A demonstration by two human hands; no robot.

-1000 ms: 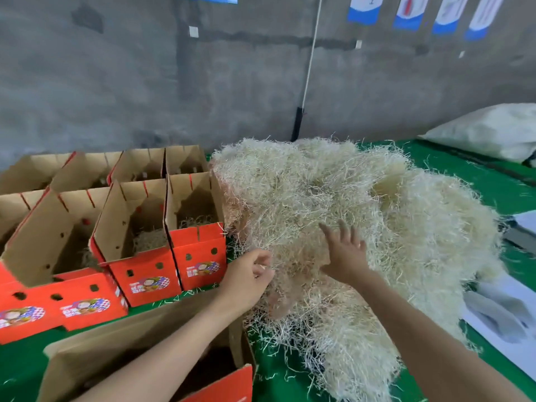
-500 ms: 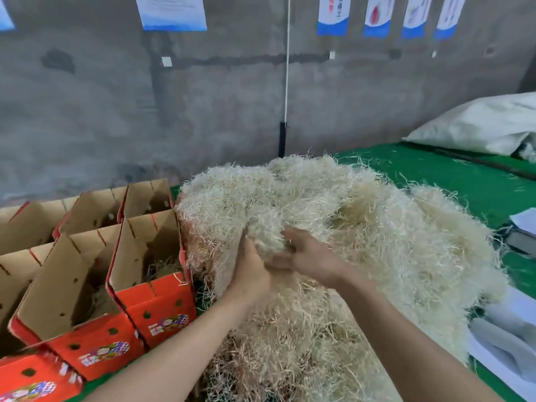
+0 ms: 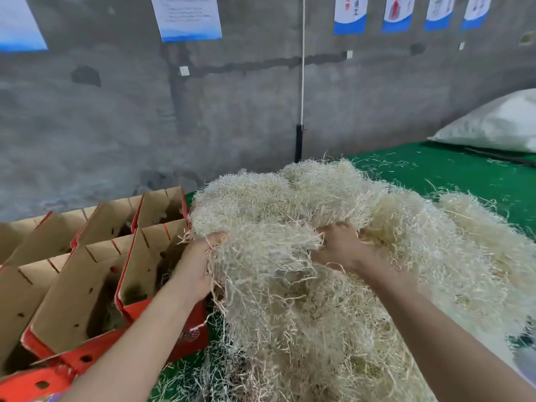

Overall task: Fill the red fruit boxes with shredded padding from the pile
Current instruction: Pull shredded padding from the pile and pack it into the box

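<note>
A grey concrete wall backs a green felt-covered table [image 3: 452,181] heaped with the pale, stringy shredded padding pile [image 3: 377,256]. A second ago the hands only reached for it; now the left hand [image 3: 200,265] and right hand [image 3: 339,248] clench a wad [image 3: 266,250] between them, lifting from the pile's near-left flank. The red cardboard fruit boxes [image 3: 136,274] stand open just left of the pile, so a short carry should fill one.

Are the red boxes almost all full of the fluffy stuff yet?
Not yet. The boxes nearest the pile show only a little padding at the bottom. Right now the left hand and right hand are pulling a clump off the pile. Plenty of padding is left.
</note>
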